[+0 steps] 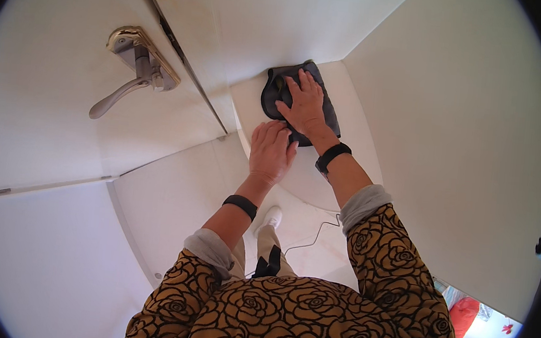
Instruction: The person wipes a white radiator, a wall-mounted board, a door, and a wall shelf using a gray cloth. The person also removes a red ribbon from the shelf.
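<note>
A dark grey folded cloth [333, 115] with black edging lies on a rounded white shelf [360, 124] against the wall. My right hand [306, 104] rests flat on top of the cloth, fingers spread. Just nearer to me, my left hand [272, 152] lies palm down over the shelf's left part, its fingertips beside the cloth's near left corner and its thumb pointing right. Whether those left fingers touch the cloth is hard to see. Black bands circle both wrists.
At upper left, a white door carries a metal lever handle [121, 98], with a dark gap [171, 37] along its edge. A white wall panel [459, 138] stands to the right. Below the shelf, a thin cable [315, 239] runs near my white shoe [273, 215]. A red object [463, 317] shows at lower right.
</note>
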`<state>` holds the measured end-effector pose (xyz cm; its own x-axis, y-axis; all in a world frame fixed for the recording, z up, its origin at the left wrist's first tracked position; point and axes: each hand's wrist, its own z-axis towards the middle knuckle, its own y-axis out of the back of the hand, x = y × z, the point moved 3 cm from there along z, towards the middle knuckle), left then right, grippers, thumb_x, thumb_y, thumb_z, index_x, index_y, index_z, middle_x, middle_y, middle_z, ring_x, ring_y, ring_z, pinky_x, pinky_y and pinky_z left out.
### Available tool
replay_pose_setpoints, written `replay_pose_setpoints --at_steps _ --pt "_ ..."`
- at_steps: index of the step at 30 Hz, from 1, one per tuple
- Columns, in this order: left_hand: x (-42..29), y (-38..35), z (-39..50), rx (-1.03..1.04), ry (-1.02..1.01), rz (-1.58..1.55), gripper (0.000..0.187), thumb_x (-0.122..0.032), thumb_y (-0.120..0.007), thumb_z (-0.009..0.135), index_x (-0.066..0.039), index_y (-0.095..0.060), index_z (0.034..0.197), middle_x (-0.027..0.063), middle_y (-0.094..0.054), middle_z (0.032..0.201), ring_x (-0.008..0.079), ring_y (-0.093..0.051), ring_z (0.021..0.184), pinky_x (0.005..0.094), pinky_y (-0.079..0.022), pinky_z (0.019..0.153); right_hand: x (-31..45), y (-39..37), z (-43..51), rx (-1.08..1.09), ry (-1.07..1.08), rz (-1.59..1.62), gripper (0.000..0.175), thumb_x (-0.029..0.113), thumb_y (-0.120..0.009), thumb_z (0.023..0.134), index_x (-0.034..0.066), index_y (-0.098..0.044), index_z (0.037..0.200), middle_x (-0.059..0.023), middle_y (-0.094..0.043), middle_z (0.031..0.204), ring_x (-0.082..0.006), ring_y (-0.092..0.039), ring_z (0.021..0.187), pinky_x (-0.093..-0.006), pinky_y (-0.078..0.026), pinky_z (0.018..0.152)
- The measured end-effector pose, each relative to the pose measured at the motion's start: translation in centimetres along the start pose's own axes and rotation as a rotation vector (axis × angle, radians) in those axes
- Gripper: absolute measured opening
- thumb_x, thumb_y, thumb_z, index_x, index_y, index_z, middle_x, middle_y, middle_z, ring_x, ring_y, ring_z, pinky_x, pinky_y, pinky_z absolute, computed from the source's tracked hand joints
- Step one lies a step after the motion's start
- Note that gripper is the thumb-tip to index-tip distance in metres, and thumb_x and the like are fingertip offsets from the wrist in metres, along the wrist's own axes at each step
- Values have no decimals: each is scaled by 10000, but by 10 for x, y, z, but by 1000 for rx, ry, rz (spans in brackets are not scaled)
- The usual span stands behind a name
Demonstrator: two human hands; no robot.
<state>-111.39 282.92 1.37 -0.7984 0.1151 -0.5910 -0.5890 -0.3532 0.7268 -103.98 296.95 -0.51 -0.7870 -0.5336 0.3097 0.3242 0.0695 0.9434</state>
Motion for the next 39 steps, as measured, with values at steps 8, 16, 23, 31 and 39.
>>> replay_pose_setpoints --at_steps 8,16,23,31,39 --pt "18 47 -77 7 87 -146 315 -114 -691 831 -43 -600 1124 158 -606 1213 358 -532 1177 465 -396 1046 51 -7 -13 -57 -23 45 717 462 -700 811 119 -513 1413 -259 -313 1545 -412 -246 1448 -527 -171 1179" --pt "112 161 -312 729 724 4 331 -242 -663 891 -25 -615 1136 181 -678 1069 354 -643 1025 434 -515 885 99 -15 -21 -60 -97 154 710 438 -716 808 153 -500 1422 -264 -289 1540 -418 -221 1454 -545 -169 1174" --pt "145 209 -441 826 1172 -9 393 -278 -682 869 15 -652 1129 202 -703 1080 319 -665 1052 390 -518 901 113 -5 -44 -13 -83 109 655 436 -623 901 136 -453 1458 -235 -274 1569 -387 -192 1478 -506 -133 1201" --pt "180 169 -424 662 1008 -87 294 -246 -595 913 11 -674 1033 104 -674 818 175 -622 717 313 -510 635 96 5 -117 -30 -63 45 575 436 -557 947 122 -488 1423 -201 -323 1551 -357 -225 1467 -481 -169 1202" --pt "163 135 -348 774 941 -69 384 -265 -678 866 13 -663 1131 178 -711 1056 287 -678 997 380 -529 882 52 32 -195 -73 -102 63 543 388 -581 940 129 -501 1410 -174 -338 1543 -335 -237 1463 -456 -175 1206"
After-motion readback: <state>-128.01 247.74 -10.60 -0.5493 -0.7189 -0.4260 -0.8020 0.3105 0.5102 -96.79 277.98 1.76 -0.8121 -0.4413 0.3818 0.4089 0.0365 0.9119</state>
